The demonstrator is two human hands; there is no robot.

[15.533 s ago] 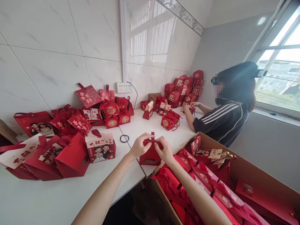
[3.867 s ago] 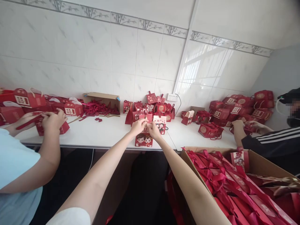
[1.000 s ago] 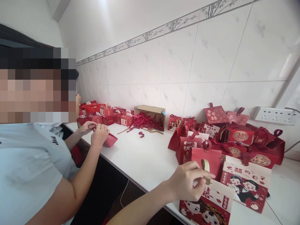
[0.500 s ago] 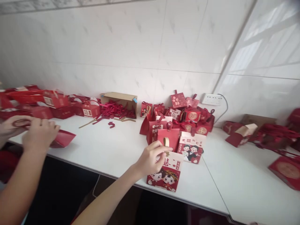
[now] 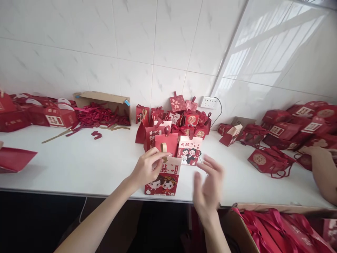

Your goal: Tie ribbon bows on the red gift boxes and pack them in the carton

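Observation:
A red and cream gift box (image 5: pixel 161 179) with a cartoon couple stands upright near the table's front edge. My left hand (image 5: pixel 149 167) is closed in a pinch at the box's top, on the gold ribbon loop (image 5: pixel 163 147) that rises above the lid. To the right of the box hovers my right hand (image 5: pixel 209 182), empty, slightly blurred, its fingers apart. Behind the box are a plain red box (image 5: pixel 165 142) and another cream-topped gift box (image 5: pixel 189 151) with a wedding couple.
Finished-looking red boxes (image 5: pixel 191 117) are heaped by the wall. An open carton (image 5: pixel 105 96) spills red ribbons (image 5: pixel 92 116) at left. Red boxes are piled at right, near another person's hand (image 5: pixel 319 154). Below the table edge, a carton (image 5: pixel 237 225) holds red packages.
The view has swung right, bringing my right hand and the lower-right carton into sight. The other person's hands at left have mostly left the frame. My left hand still pinches the ribbon.

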